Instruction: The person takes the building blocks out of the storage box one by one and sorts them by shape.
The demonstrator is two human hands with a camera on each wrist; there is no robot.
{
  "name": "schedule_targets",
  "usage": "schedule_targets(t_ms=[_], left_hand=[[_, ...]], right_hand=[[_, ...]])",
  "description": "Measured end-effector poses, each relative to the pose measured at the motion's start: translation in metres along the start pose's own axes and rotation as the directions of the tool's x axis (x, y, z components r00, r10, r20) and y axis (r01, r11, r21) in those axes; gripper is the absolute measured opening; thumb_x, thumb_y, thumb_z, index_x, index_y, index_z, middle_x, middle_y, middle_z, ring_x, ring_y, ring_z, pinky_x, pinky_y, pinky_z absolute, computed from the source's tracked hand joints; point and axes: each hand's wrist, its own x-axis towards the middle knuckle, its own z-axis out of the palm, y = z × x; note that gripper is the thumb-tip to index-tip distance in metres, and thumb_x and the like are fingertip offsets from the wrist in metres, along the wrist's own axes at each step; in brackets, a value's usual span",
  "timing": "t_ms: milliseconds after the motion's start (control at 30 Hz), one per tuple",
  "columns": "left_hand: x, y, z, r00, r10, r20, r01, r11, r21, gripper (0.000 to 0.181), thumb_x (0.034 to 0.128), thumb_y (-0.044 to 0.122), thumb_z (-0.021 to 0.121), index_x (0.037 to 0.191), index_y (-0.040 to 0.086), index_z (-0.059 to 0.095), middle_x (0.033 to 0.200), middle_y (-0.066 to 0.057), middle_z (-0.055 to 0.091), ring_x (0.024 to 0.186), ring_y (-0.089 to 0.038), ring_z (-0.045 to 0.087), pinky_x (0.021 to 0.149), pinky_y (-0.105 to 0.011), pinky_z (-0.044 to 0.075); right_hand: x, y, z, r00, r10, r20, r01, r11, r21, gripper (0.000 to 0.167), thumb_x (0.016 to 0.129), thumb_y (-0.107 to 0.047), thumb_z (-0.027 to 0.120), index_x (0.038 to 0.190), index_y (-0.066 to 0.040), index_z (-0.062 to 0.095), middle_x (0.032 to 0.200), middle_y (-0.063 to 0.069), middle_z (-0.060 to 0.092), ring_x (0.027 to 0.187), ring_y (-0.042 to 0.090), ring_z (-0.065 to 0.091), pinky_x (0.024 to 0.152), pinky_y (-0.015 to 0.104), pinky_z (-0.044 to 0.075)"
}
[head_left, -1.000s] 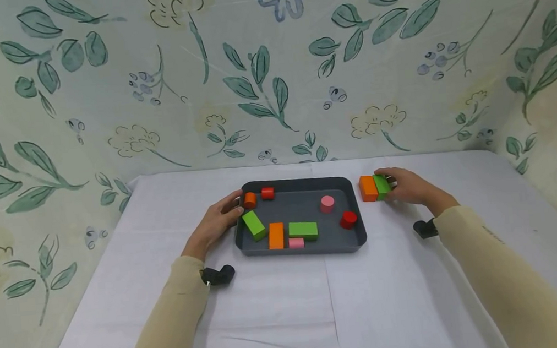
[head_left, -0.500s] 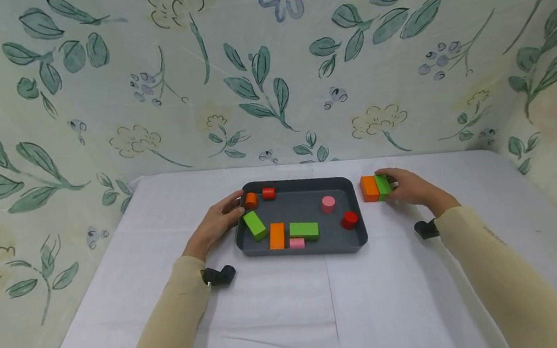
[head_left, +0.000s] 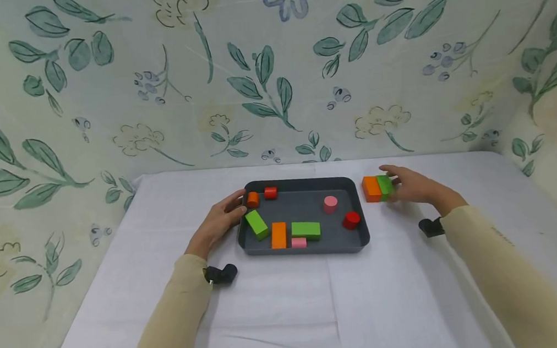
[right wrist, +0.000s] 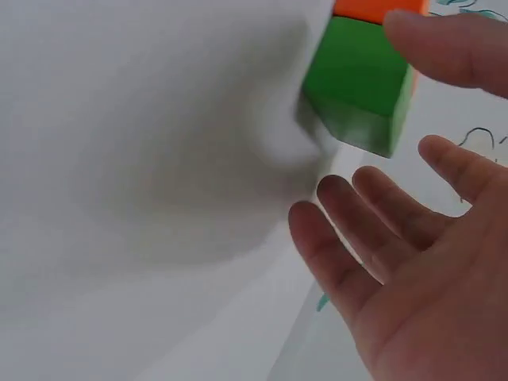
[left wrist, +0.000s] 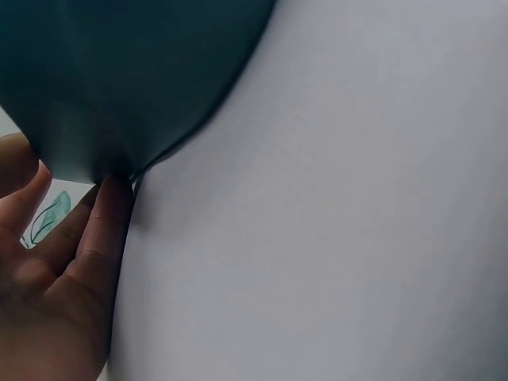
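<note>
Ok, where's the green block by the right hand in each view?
Head: the green block is right of the tray, between an orange block and the right hand.
Left wrist: not in it.
Right wrist: near the top, right of centre, with the orange block above it in the picture.
Shared landmark: the white cloth, in all three.

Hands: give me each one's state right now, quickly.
Left hand: open, touching the tray.
Right hand: open beside the green block, holding nothing.
</note>
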Motion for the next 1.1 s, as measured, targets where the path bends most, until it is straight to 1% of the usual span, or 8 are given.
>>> schedule_targets(t_ms=[133, 233, 367, 567, 767, 933, 1000, 1100], left_hand=[[0.000, 0.001, 0.000, 1.000, -0.006, -0.001, 0.006, 1.000, 0.008, 0.061, 0.1004, 0.022, 0.055, 0.155, 0.032, 0.032, 0.165, -0.011, 0.026, 0.151, -0.031, 0.032, 0.121, -0.047, 0.035], [-0.002, 0.002, -0.001, 1.000, -0.011, -0.011, 0.011, 1.000, 0.008, 0.060, 0.1004, 0.021, 0.055, 0.155, 0.032, 0.033, 0.165, -0.011, 0.027, 0.150, -0.031, 0.032, 0.122, -0.047, 0.034], [-0.002, 0.003, -0.001, 1.000, 0.000, 0.001, 0.000, 1.000, 0.002, 0.061, 0.1007, 0.022, 0.055, 0.156, 0.031, 0.032, 0.165, -0.012, 0.026, 0.150, -0.033, 0.032, 0.122, -0.048, 0.033], [-0.001, 0.002, 0.000, 1.000, -0.003, 0.014, 0.004, 1.000, -0.015, 0.061, 0.1007, 0.022, 0.056, 0.156, 0.031, 0.031, 0.165, -0.011, 0.025, 0.151, -0.032, 0.031, 0.123, -0.048, 0.032], [-0.001, 0.002, 0.000, 1.000, -0.001, 0.015, 0.001, 1.000, -0.019, 0.061, 0.1009, 0.022, 0.056, 0.156, 0.031, 0.031, 0.166, -0.012, 0.024, 0.151, -0.032, 0.030, 0.122, -0.048, 0.032], [-0.002, 0.003, -0.001, 1.000, 0.015, 0.017, -0.015, 1.000, -0.013, 0.060, 0.1008, 0.022, 0.056, 0.156, 0.029, 0.032, 0.165, -0.013, 0.026, 0.151, -0.032, 0.031, 0.122, -0.049, 0.033], [-0.002, 0.003, -0.001, 1.000, 0.023, 0.016, -0.023, 1.000, -0.010, 0.060, 0.1007, 0.022, 0.056, 0.156, 0.029, 0.033, 0.165, -0.013, 0.027, 0.151, -0.032, 0.031, 0.122, -0.049, 0.034], [-0.002, 0.002, -0.001, 0.999, 0.028, 0.017, -0.028, 1.000, -0.007, 0.060, 0.1007, 0.023, 0.056, 0.156, 0.029, 0.033, 0.164, -0.012, 0.028, 0.150, -0.031, 0.032, 0.122, -0.049, 0.034]], right_hand=[[-0.008, -0.009, -0.014, 0.998, -0.056, -0.042, 0.054, 0.998, -0.043, 0.079, 0.088, -0.020, 0.062, 0.156, -0.003, 0.023, 0.157, 0.031, 0.025, 0.137, 0.052, 0.035, 0.108, 0.071, 0.037], [-0.012, -0.020, -0.021, 0.990, -0.110, -0.084, 0.105, 0.992, -0.067, 0.073, 0.090, -0.019, 0.061, 0.154, -0.004, 0.028, 0.158, 0.029, 0.027, 0.137, 0.050, 0.035, 0.107, 0.071, 0.037], [-0.017, -0.036, -0.025, 0.979, -0.158, -0.128, 0.144, 0.983, -0.109, 0.067, 0.090, -0.017, 0.063, 0.151, -0.004, 0.037, 0.155, 0.026, 0.034, 0.136, 0.048, 0.037, 0.107, 0.070, 0.039], [-0.027, -0.061, -0.023, 0.962, -0.241, -0.128, 0.222, 0.964, -0.148, 0.058, 0.090, -0.012, 0.062, 0.145, -0.005, 0.046, 0.150, 0.023, 0.044, 0.135, 0.045, 0.040, 0.109, 0.068, 0.039], [-0.033, -0.090, -0.017, 0.927, -0.369, -0.072, 0.358, 0.925, -0.128, 0.052, 0.090, -0.010, 0.063, 0.141, -0.007, 0.052, 0.144, 0.017, 0.053, 0.131, 0.040, 0.047, 0.107, 0.061, 0.045], [-0.041, -0.120, -0.004, 0.903, -0.429, 0.002, 0.427, 0.898, -0.102, 0.050, 0.091, -0.010, 0.063, 0.140, -0.007, 0.054, 0.142, 0.015, 0.055, 0.126, 0.036, 0.055, 0.104, 0.056, 0.050], [-0.044, -0.131, 0.001, 0.890, -0.456, 0.034, 0.457, 0.884, -0.103, 0.048, 0.092, -0.011, 0.063, 0.140, -0.008, 0.055, 0.142, 0.014, 0.057, 0.125, 0.034, 0.056, 0.105, 0.055, 0.050], [-0.047, -0.143, 0.008, 0.854, -0.512, 0.089, 0.519, 0.849, -0.095, 0.046, 0.093, -0.009, 0.061, 0.139, -0.008, 0.056, 0.141, 0.013, 0.058, 0.127, 0.032, 0.055, 0.108, 0.054, 0.047]])
